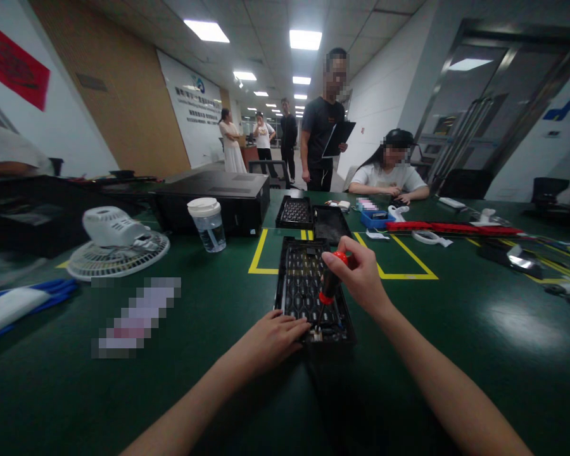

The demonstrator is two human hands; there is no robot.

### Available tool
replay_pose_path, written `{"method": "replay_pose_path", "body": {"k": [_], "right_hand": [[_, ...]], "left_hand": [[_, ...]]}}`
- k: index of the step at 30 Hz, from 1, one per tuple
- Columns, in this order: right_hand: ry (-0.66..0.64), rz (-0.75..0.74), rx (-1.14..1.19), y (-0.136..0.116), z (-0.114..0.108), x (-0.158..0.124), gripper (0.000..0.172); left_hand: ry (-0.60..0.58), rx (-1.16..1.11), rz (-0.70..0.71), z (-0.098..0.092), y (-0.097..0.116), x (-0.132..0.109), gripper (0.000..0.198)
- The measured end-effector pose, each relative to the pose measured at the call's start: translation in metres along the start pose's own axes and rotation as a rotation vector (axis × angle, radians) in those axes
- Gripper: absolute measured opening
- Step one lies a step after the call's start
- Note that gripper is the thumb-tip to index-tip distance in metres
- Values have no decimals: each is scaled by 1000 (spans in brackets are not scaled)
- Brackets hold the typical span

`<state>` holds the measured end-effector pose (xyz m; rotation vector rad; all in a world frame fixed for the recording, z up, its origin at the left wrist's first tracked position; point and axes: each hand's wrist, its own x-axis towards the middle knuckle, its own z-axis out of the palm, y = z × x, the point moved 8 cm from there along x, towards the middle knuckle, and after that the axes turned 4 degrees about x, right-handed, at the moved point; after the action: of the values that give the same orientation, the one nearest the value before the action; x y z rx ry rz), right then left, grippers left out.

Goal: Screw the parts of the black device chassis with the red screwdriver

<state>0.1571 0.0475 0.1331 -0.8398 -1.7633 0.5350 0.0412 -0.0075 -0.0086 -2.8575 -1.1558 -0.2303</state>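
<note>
My right hand (361,273) grips a screwdriver (330,284) with a black and red handle. Its shaft points down to the near end of an open black tray-like case (301,278), though the tip is too small to make out clearly. Rows of dark cells or moulded parts fill the case, with small wires and a pale part (316,334) at the near end. Flat fingers of my left hand (278,339) rest across the case's near left corner; the thumb is hidden.
Behind the case lie a second filled black case (294,212) and a black cover (331,225). To the left stand a cup of water (208,225), a large black box (213,196) and a white fan (118,244). A blue bin (375,218) sits back right, near a seated person (389,171).
</note>
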Motion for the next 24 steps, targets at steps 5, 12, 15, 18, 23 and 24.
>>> {"method": "replay_pose_path", "body": {"k": [5,12,15,18,23,24], "right_hand": [[13,21,1,3,0,-1,39],[56,22,-10,3,-2,-2,40],[88,18,-24,4,-4,-3,40],[104,23,-19,5,-4,-5,40],[116,12,-12,2,-4,-5,39],[111,9,-12,1,-3,-5,38]], "left_hand": [[-2,3,3,0,1,0,38],[9,2,5,-3,1,0,37],[10,-6,4,-3,1,0,37],[6,-12,4,-2,0,0,37],[8,-13,3,-1,0,-1,37],[10,-13,2,-1,0,-1,37]]}}
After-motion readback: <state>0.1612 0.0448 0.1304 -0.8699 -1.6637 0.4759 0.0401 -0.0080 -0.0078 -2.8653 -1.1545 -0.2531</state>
